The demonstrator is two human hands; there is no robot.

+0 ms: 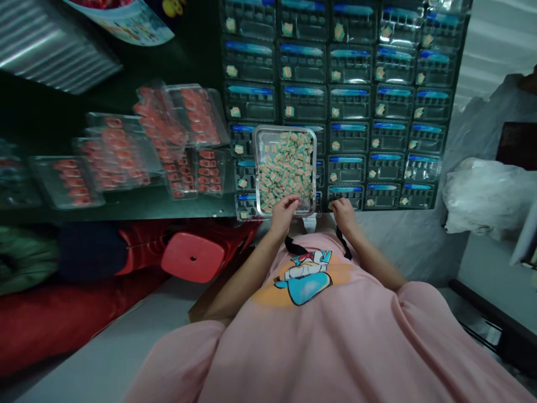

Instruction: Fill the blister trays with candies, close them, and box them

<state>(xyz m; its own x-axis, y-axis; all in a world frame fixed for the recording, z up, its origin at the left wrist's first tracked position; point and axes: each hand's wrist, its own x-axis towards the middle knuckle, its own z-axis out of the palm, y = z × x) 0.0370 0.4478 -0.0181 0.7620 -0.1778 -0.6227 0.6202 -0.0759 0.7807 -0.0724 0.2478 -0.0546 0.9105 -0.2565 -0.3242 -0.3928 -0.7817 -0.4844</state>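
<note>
Pink cotton cartoon-print shirt. Silvery rectangular tray holds small orange-and-green striped blocks. Left hand over its near edge, right hand rightward; fingers curled, grip indeterminable.

The small pieces are striped orange-and-green, the pens blue.

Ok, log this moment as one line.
left hand: over near end of metal tray | tray: holds striped pieces | right hand: at near edge of plastic pack | held items: unclear
</note>
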